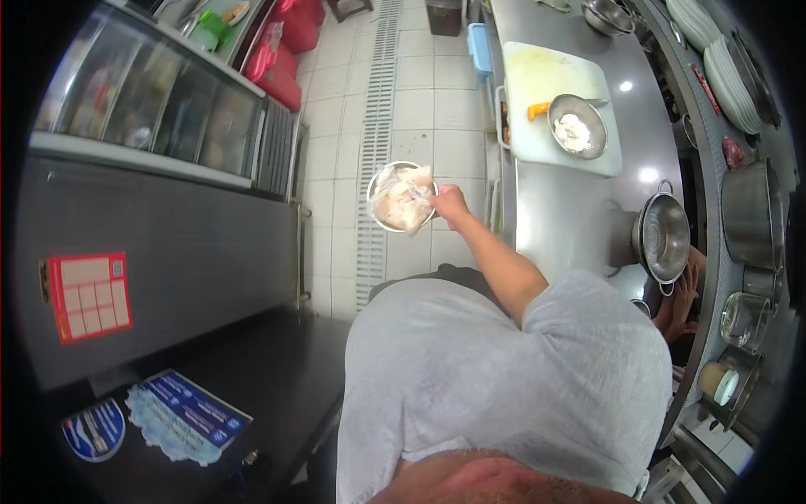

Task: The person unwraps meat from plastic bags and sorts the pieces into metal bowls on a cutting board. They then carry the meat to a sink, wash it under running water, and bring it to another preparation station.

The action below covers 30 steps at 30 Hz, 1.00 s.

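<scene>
My right hand (450, 205) is closed on the near-right edge of a round white tub (372, 214), out in front of my body above the floor. A clear plastic bag (405, 197) with pale, pinkish-white contents fills the tub; what they are I cannot make out. My fingers are partly hidden at the rim and may also grip the bag's edge. My left hand is out of view.
On the steel counter (554, 218) at right lie a cutting board (537, 71), an orange-handled knife (537, 110) and a metal bowl (598, 126) with white food. Metal pans (666, 239) sit nearer. Another person's hand (686, 290) shows below the shelf. A glass-topped fridge (168, 210) stands left.
</scene>
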Tool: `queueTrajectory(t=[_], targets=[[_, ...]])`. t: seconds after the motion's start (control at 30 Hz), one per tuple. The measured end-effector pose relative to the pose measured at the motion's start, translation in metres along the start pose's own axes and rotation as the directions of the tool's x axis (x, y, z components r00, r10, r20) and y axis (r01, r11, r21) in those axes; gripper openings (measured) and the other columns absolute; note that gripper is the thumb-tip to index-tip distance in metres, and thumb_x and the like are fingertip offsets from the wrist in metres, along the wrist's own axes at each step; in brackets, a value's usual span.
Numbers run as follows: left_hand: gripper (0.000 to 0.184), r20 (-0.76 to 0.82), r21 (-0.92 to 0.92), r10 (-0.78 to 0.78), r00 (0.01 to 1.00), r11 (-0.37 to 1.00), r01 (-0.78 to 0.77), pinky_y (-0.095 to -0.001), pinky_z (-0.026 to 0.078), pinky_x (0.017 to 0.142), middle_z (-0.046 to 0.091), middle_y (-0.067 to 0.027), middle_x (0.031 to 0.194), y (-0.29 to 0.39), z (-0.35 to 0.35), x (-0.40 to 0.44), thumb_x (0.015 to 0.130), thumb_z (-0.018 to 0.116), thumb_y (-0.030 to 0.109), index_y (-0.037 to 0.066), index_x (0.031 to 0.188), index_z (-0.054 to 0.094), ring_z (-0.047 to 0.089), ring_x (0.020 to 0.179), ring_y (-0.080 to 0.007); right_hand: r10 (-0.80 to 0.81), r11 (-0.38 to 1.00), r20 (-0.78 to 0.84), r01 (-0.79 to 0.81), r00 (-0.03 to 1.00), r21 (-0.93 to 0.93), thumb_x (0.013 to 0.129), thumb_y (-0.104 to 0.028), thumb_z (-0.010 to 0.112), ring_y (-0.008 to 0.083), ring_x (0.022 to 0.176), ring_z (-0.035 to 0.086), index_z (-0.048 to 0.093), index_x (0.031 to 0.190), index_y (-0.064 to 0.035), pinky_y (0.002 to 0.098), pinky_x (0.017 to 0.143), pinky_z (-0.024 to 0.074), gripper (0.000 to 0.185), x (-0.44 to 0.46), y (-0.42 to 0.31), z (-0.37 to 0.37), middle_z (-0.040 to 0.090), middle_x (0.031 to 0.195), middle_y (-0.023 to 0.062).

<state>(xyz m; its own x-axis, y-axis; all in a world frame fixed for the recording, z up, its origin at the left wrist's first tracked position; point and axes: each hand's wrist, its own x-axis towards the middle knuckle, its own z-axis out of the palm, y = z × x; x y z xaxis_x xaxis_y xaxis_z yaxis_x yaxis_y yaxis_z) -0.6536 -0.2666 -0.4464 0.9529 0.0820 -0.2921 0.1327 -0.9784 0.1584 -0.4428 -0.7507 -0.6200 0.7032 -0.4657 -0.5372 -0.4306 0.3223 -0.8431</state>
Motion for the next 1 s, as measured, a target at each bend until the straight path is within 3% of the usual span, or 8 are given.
queueTrajectory(t=[0.13, 0.3, 0.53, 0.67, 0.73, 0.8, 0.93, 1.0], targets=[[0.028, -0.122, -0.286, 0.184, 0.975, 0.934, -0.213, -0.0402, 0.054, 0.071, 0.07, -0.0198, 0.086, 0.067, -0.042, 0.14, 0.096, 0.063, 0.019, -0.004, 0.112, 0.064, 0.069, 0.077, -0.0313, 0.08, 0.993, 0.042, -0.083, 0.996, 0.078, 0.076, 0.005, 0.063, 0.0252, 0.07, 0.07, 0.066, 0.084, 0.0077, 0.0407, 0.061, 0.0619, 0.008, 0.022, -0.04, 0.006, 0.068, 0.08, 0.0137], [0.031, 0.198, -0.798, 0.357, 0.913, 0.6, -0.062, -0.0278, 0.054, 0.067, 0.069, -0.0056, 0.093, 0.221, -0.021, 0.339, 0.099, 0.062, 0.024, -0.004, 0.112, 0.067, 0.068, 0.079, -0.015, 0.023, 1.0, 0.088, -0.025, 0.996, 0.016, 0.075, 0.001, 0.065, 0.0221, 0.061, 0.065, 0.062, 0.077, 0.0037, 0.0388, 0.051, 0.0557, 0.005, 0.052, -0.102, 0.031, 0.064, 0.071, 0.0117], [0.02, 0.418, -0.864, 0.655, 0.63, 0.5, 0.054, -0.029, 0.056, 0.063, 0.072, -0.0078, 0.09, 0.384, -0.026, 0.478, 0.086, 0.069, 0.01, -0.003, 0.102, 0.068, 0.067, 0.073, -0.0151, -0.068, 0.995, -0.02, 0.069, 0.998, 0.077, 0.076, 0.0, 0.068, 0.0151, 0.06, 0.062, 0.064, 0.08, 0.0027, 0.0353, 0.052, 0.0532, 0.006, 0.08, -0.187, 0.019, 0.065, 0.072, 0.0079], [0.026, 0.481, -0.872, 0.751, 0.452, 0.464, 0.155, -0.0311, 0.06, 0.065, 0.074, -0.0093, 0.095, 0.462, -0.033, 0.522, 0.081, 0.073, 0.007, -0.002, 0.105, 0.069, 0.071, 0.078, -0.0178, -0.233, 0.945, -0.059, 0.212, 0.971, -0.247, 0.081, -0.014, 0.072, 0.0202, 0.076, 0.067, 0.067, 0.088, 0.0014, 0.0346, 0.069, 0.0543, 0.017, 0.081, -0.242, -0.015, 0.068, 0.083, 0.0108], [0.026, 0.479, -0.877, 0.777, 0.409, 0.44, 0.192, -0.0314, 0.06, 0.065, 0.074, -0.0094, 0.095, 0.497, -0.022, 0.535, 0.081, 0.073, 0.008, -0.001, 0.105, 0.07, 0.071, 0.077, -0.018, -0.405, 0.754, -0.013, 0.326, 0.914, -0.57, 0.082, -0.021, 0.073, 0.0252, 0.087, 0.068, 0.068, 0.095, 0.0001, 0.0359, 0.079, 0.0536, 0.026, 0.066, -0.267, -0.049, 0.069, 0.091, 0.0135], [0.025, 0.489, -0.872, 0.786, 0.378, 0.455, 0.181, -0.0315, 0.06, 0.065, 0.074, -0.0095, 0.095, 0.532, -0.019, 0.556, 0.082, 0.073, 0.009, -0.001, 0.105, 0.07, 0.071, 0.077, -0.0181, -0.612, 0.736, -0.386, 0.318, 0.691, -0.597, 0.083, -0.03, 0.075, 0.0319, 0.1, 0.065, 0.067, 0.104, -0.0029, 0.04, 0.087, 0.0511, 0.035, 0.061, -0.259, -0.102, 0.067, 0.102, 0.0163], [0.024, 0.51, -0.859, 0.777, 0.368, 0.484, 0.167, -0.032, 0.06, 0.066, 0.074, -0.0098, 0.095, 0.578, -0.002, 0.592, 0.084, 0.072, 0.011, -0.002, 0.104, 0.07, 0.072, 0.078, -0.0185, -0.593, 0.563, -0.801, -0.669, 0.081, -0.484, 0.077, -0.034, 0.081, 0.0362, 0.108, 0.062, 0.06, 0.12, -0.0056, 0.045, 0.097, 0.0496, 0.056, 0.009, -0.222, -0.25, 0.066, 0.117, 0.0167], [0.023, 0.495, -0.868, 0.771, 0.401, 0.462, 0.182, -0.0338, 0.061, 0.067, 0.074, -0.0102, 0.094, 0.597, -0.008, 0.606, 0.086, 0.071, 0.012, -0.003, 0.104, 0.07, 0.072, 0.078, -0.0194, -0.102, 0.61, -0.983, -0.771, 0.15, -0.181, 0.071, -0.044, 0.083, 0.0393, 0.107, 0.065, 0.06, 0.119, -0.0023, 0.0475, 0.088, 0.0539, 0.068, -0.021, -0.236, -0.281, 0.067, 0.115, 0.0192]])
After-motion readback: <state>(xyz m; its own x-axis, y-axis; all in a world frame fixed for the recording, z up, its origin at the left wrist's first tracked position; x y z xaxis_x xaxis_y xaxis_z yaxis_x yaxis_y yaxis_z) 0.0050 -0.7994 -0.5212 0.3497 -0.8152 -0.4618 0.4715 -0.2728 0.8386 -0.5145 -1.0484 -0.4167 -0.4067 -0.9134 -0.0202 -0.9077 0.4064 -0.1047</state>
